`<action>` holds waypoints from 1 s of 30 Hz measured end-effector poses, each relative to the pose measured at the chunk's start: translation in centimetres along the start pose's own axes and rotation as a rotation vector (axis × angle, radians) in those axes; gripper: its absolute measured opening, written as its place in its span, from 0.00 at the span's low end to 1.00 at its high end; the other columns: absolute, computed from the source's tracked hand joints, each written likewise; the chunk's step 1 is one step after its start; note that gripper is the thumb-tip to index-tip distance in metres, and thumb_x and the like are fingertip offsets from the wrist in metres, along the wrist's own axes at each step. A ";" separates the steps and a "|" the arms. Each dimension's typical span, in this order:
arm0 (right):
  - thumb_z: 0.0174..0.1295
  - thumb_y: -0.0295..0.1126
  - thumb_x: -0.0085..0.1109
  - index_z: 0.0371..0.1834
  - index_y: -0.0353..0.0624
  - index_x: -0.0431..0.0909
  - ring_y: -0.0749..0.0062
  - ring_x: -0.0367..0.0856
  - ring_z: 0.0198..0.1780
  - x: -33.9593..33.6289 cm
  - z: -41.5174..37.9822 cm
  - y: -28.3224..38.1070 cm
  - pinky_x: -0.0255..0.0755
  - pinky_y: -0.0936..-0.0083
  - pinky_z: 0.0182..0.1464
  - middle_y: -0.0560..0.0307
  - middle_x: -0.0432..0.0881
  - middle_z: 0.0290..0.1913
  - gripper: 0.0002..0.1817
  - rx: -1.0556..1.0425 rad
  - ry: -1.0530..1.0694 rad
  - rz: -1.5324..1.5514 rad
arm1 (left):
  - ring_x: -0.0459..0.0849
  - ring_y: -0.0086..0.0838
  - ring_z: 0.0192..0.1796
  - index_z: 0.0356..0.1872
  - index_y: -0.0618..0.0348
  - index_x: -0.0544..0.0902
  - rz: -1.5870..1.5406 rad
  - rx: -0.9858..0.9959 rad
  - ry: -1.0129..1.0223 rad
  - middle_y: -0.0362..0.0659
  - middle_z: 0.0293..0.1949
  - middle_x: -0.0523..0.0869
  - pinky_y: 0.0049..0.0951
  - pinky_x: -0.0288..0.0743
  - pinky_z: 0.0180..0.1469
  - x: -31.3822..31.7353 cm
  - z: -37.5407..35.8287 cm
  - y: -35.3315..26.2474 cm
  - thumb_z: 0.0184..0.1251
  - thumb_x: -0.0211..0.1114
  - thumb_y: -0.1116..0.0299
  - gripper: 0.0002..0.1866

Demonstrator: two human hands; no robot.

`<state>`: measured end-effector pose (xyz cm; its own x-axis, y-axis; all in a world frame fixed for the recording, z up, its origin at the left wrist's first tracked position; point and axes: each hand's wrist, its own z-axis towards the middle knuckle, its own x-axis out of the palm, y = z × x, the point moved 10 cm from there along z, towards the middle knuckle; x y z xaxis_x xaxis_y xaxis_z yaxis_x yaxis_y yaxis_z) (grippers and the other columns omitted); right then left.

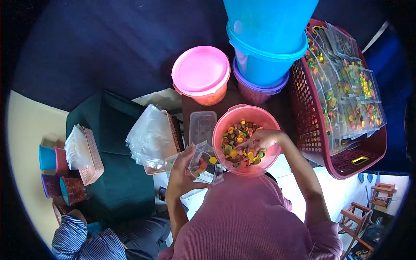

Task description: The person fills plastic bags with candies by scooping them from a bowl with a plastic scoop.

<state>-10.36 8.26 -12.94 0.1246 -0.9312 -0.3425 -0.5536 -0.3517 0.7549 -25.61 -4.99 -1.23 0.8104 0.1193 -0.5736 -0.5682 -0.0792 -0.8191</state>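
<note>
My left hand is closed on a clear plastic bag, tilted beside the pink bucket. A few coloured discs, red and yellow among them, show through the bag. My right hand reaches down into the open pink bucket, its fingers curled among many small colourful discs in yellow, green, red and brown. The fingertips are partly hidden there, so what they grip cannot be made out. A clear rectangular plastic container stands just left of the bucket.
A basket holds stacked clear bags. Behind stand a pink-lidded tub and blue buckets on a purple-rimmed tub. A maroon basket of filled bags is at right. Another person's striped sleeve shows lower left.
</note>
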 end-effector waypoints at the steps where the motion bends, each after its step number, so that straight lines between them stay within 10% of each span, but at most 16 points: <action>1: 0.41 0.33 0.61 0.28 0.39 0.77 0.76 0.72 0.24 -0.2 -0.1 0.0 0.66 0.78 0.28 0.61 0.76 0.20 0.12 -0.001 -0.005 0.002 | 0.57 0.38 0.64 0.56 0.60 0.62 0.003 0.004 0.003 0.50 0.60 0.61 0.37 0.53 0.63 0.0 0.0 -0.1 0.08 0.80 0.68 0.57; 9: 0.47 0.30 0.58 0.37 0.40 0.76 0.75 0.74 0.36 -2.8 -1.9 2.8 0.67 0.78 0.41 0.58 0.78 0.33 0.13 -0.151 -0.050 0.048 | 0.64 0.39 0.60 0.57 0.61 0.61 0.204 -0.055 -0.025 0.51 0.58 0.65 0.34 0.59 0.60 -0.3 0.5 -0.7 0.08 0.80 0.66 0.59; 30: 0.41 0.28 0.53 0.30 0.38 0.74 0.55 0.76 0.35 -4.3 -5.1 9.9 0.67 0.66 0.36 0.45 0.77 0.28 0.11 -0.196 -0.212 -0.166 | 0.61 0.44 0.61 0.58 0.58 0.60 0.181 -0.052 -0.105 0.50 0.58 0.65 0.44 0.54 0.61 4.2 2.1 -2.9 0.16 0.77 0.55 0.56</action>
<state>-12.15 8.28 -1.15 0.0142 -0.8265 -0.5627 -0.3683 -0.5275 0.7656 -20.90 -2.16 -1.28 0.6750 0.2008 -0.7100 -0.6925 -0.1594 -0.7035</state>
